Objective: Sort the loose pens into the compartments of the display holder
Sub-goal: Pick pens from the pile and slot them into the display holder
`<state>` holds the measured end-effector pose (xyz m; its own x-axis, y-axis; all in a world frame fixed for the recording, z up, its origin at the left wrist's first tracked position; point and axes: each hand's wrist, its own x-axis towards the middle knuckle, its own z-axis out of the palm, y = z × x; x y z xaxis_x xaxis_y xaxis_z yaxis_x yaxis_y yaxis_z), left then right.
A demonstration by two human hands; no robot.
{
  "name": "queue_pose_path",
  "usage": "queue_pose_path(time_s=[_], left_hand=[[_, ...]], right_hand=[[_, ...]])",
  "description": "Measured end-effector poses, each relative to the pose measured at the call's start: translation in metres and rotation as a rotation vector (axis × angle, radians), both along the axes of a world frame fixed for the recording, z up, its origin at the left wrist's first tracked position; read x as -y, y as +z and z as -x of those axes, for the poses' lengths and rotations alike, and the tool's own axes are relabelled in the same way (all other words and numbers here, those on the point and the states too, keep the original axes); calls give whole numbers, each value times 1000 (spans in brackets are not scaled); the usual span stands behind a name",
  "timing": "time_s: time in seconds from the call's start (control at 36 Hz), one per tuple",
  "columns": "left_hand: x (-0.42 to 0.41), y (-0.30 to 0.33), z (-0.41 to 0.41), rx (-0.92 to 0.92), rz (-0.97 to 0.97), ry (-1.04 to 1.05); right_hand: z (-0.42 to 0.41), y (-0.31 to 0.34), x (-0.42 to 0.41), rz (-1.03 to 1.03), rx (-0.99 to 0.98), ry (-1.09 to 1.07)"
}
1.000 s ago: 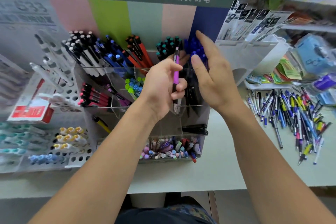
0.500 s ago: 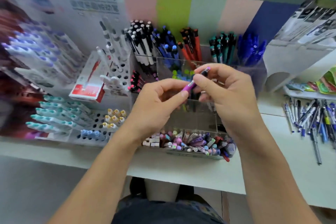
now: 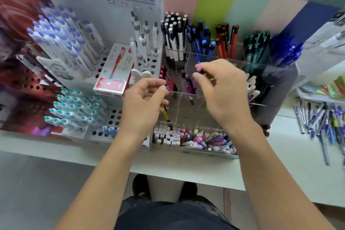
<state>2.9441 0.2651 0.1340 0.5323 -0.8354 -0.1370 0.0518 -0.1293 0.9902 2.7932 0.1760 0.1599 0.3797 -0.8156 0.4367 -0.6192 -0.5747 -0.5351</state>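
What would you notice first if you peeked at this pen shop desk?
Two bare hands, left hand and right hand, hover over a clear display holder in the middle. Behind them stand rows of colourful pens, like the orange pens. A heap of loose pens lies far right.

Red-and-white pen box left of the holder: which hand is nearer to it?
Left. The left hand hovers just right of the box; the right hand is farther right, over the clear holder.

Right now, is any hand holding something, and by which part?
The right hand pinches a purple pen by its top end, between thumb and forefinger. The left hand holds nothing.
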Motion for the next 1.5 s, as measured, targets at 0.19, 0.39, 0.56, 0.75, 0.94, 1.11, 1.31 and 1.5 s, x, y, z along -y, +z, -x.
queue_pose_path(time_s=[0.19, 0.39, 0.56, 0.75, 0.94, 1.11, 1.31, 1.5], left_hand=[[3, -6, -2, -13, 5, -39], [8, -10, 13, -18, 97, -102], [14, -7, 88, -77, 160, -374], [24, -34, 256, 28, -128, -797], [39, -89, 437, 11, -415, -755], [60, -108, 530, 24, -503, -695], [150, -129, 558, 265, -504, -529], [261, -185, 578, 406, -706, -343]], right_hand=[[-26, -14, -3, 2, -159, -98], [-3, -3, -15, 110, 62, -78], [89, -8, -41, 128, 326, -231], [260, -66, -42, -455, 574, -710], [449, -121, -45, -786, 451, -811], [546, -136, -29, -884, 477, -860], [573, -146, 43, -894, 415, -740], [582, -168, 109, -860, 304, -669]])
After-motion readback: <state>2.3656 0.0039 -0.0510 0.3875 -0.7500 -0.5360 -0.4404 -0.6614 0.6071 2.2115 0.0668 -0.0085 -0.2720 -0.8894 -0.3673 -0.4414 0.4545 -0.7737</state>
